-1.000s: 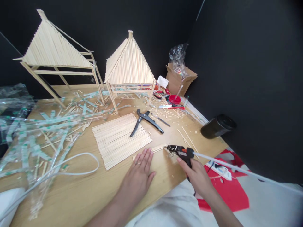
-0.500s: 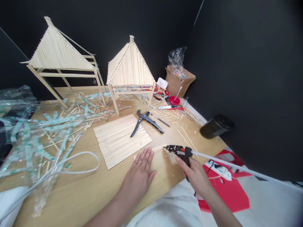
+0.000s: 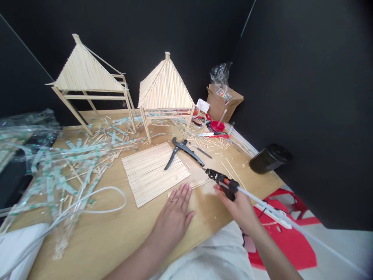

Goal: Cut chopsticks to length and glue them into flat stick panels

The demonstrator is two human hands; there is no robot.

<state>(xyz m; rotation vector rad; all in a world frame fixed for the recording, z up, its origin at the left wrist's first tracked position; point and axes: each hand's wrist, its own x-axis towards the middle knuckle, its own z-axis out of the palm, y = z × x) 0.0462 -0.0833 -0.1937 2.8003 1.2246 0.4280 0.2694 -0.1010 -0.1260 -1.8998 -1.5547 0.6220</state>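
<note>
My left hand (image 3: 175,212) lies flat on the table, fingers stretched over one end of some thin wooden sticks (image 3: 199,183). In my right hand (image 3: 237,206) is a black hot glue gun (image 3: 220,179), its nozzle pointing left, just above the far ends of those sticks. A long clear glue stick (image 3: 256,199) runs out of the gun's back. Beyond my left hand lies a flat panel of sticks set side by side (image 3: 154,175). A black cutter with two handles (image 3: 186,149) rests partly on the panel's right edge.
Two stick-built house models (image 3: 167,87) (image 3: 93,74) stand at the back. Plastic wrappers (image 3: 58,171) and stick scraps cover the left side. A white cable (image 3: 107,188) loops nearby. A dark cylinder (image 3: 269,158), a cardboard box (image 3: 223,103) and a red-handled knife (image 3: 217,135) are on the right.
The glue gun's nozzle has lifted and swung away from the sticks, its body now tilting more. My left hand stays flat in place. The whole view has shifted slightly.
</note>
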